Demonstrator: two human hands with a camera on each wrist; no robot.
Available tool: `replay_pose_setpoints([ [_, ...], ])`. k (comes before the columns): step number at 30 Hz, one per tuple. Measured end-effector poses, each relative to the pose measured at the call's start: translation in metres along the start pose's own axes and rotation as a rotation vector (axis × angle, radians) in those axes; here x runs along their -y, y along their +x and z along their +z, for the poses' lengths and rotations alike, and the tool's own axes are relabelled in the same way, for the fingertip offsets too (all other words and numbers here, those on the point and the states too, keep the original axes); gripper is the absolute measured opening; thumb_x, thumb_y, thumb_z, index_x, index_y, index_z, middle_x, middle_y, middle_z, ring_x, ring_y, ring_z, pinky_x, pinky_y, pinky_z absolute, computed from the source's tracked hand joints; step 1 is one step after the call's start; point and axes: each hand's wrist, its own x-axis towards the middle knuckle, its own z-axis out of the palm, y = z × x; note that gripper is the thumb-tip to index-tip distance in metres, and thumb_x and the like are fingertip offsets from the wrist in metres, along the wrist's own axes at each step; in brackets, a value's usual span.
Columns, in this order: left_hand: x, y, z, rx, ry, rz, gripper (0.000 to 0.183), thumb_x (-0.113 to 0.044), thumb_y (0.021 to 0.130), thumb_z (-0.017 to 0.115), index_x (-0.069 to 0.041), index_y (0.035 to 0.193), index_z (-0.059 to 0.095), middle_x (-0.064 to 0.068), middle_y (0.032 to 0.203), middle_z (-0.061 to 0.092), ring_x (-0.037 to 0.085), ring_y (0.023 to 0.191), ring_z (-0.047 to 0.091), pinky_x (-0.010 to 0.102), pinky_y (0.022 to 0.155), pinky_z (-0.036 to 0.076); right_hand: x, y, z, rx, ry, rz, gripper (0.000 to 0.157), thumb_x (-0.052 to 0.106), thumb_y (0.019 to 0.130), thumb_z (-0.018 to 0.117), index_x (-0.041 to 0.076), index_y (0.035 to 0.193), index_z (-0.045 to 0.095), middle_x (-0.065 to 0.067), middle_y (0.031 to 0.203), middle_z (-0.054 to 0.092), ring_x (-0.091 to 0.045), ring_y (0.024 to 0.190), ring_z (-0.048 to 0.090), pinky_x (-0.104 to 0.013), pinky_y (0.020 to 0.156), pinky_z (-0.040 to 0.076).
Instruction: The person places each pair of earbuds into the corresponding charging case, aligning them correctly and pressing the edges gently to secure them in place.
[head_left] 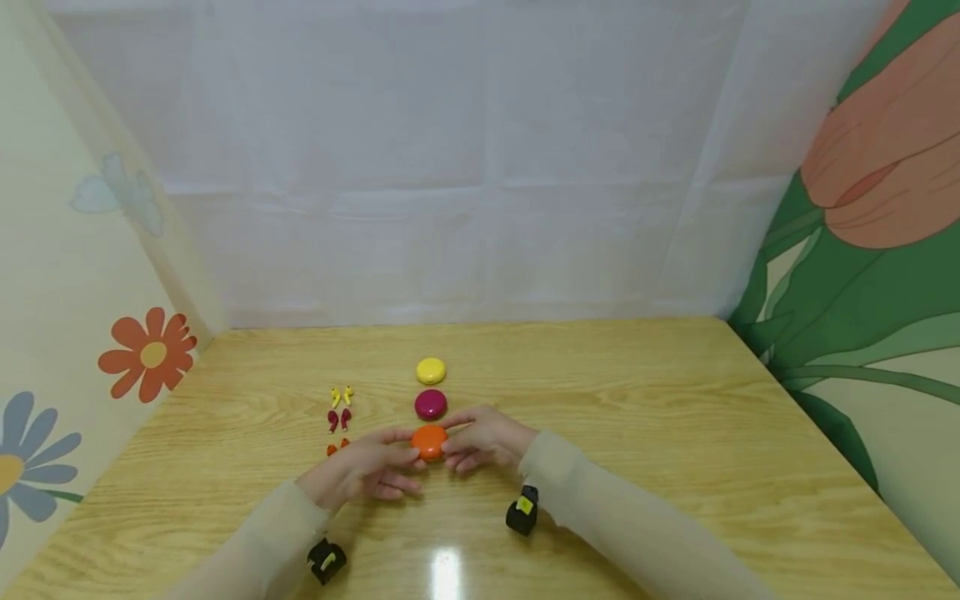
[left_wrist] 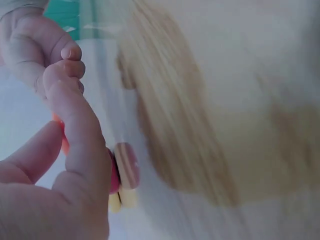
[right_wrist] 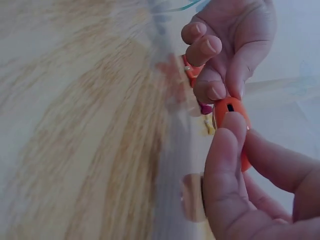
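Orange case: between the two hands, just on the near side of the magenta case (head_left: 431,405); whether it touches the table (head_left: 600,367) I cannot tell.
Hands: left hand (head_left: 367,467) and right hand (head_left: 483,437) both pinch the orange case (head_left: 429,442) from opposite sides.
Slip: its smooth, rounded shell could shoot free if the pinches press unevenly.
Knock: a careless left-hand sweep could scatter the orange earbuds (head_left: 332,451), just beside it.
Far edge: well beyond the yellow case (head_left: 431,371).
Room: wide rightward, tighter leftward.
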Motion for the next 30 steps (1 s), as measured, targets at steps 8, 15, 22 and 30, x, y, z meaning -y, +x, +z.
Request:
replay_pose_setpoints([
  [8, -0.001, -0.015, 0.006, 0.053, -0.072, 0.094, 0.057, -0.015, 0.101, 0.053, -0.001, 0.148, 0.025, 0.003, 0.095, 0.069, 0.017, 0.077, 0.069, 0.029, 0.069, 0.055, 0.005, -0.013, -0.004, 0.068, 0.07, -0.047, 0.041, -0.004, 0.093, 0.06, -0.004, 0.133, 0.05, -0.013, 0.081, 0.068, -0.016, 0.066, 0.066, -0.032, 0.069, 0.057],
  [15, -0.001, -0.02, 0.011, 0.06, -0.122, 0.136, 0.057, -0.013, 0.101, 0.053, -0.001, 0.149, 0.024, 0.002, 0.092, 0.069, 0.014, 0.074, 0.069, 0.026, 0.067, 0.054, 0.008, -0.021, -0.006, 0.1, 0.103, -0.085, 0.041, -0.005, 0.093, 0.059, -0.004, 0.133, 0.048, -0.017, 0.088, 0.07, -0.019, 0.073, 0.068, -0.035, 0.074, 0.057],
  [22, -0.006, -0.024, 0.017, 0.035, -0.105, 0.184, 0.059, -0.015, 0.1, 0.056, -0.003, 0.148, 0.025, 0.003, 0.093, 0.068, 0.015, 0.073, 0.069, 0.026, 0.066, 0.054, 0.012, -0.028, -0.007, 0.097, 0.113, -0.112, 0.043, -0.002, 0.093, 0.06, -0.007, 0.134, 0.046, -0.017, 0.096, 0.07, -0.02, 0.08, 0.069, -0.036, 0.077, 0.057],
  [30, -0.009, -0.025, 0.024, -0.003, -0.082, 0.243, 0.06, -0.017, 0.099, 0.057, -0.003, 0.148, 0.024, 0.002, 0.092, 0.069, 0.014, 0.072, 0.07, 0.026, 0.065, 0.054, 0.013, -0.034, -0.01, 0.11, 0.089, -0.145, 0.032, 0.0, 0.096, 0.057, -0.013, 0.125, 0.055, -0.018, 0.102, 0.069, -0.025, 0.091, 0.069, -0.038, 0.084, 0.055],
])
